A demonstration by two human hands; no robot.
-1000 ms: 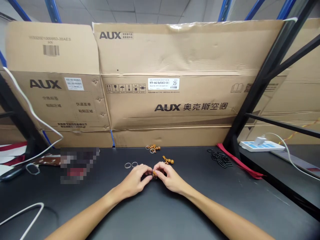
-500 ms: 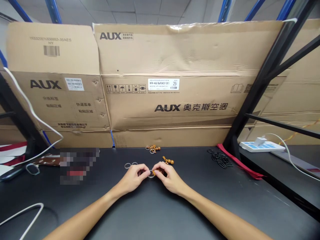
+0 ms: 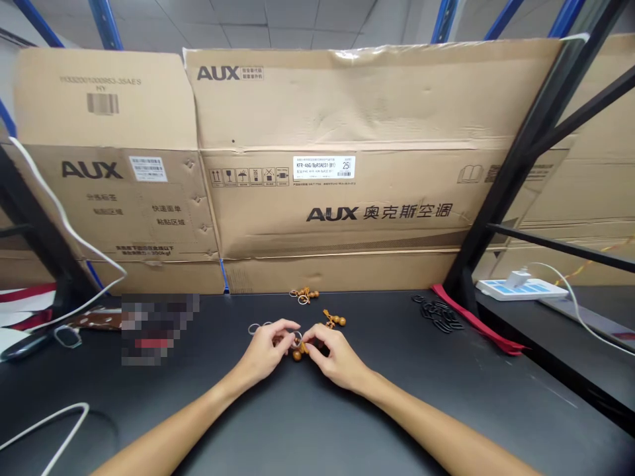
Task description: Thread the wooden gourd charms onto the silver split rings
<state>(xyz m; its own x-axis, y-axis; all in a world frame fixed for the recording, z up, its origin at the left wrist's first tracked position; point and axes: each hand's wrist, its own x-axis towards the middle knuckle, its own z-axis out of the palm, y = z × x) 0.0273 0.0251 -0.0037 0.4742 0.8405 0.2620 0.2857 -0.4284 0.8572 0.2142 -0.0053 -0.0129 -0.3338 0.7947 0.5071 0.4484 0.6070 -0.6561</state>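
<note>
Black workbench (image 3: 411, 396) below AUX cartons (image 3: 337, 152), left hand (image 3: 265, 350) and right hand (image 3: 335, 357) in a closed grip on a metal ring (image 3: 297, 339)

A small silver metal ring (image 3: 296, 339) stands upright just above a brown wooden gourd-bead charm (image 3: 297, 355). A matching charm (image 3: 334, 320) with an orange cord lies just beyond, and two loose rings (image 3: 254, 328) lie to the left.
</note>
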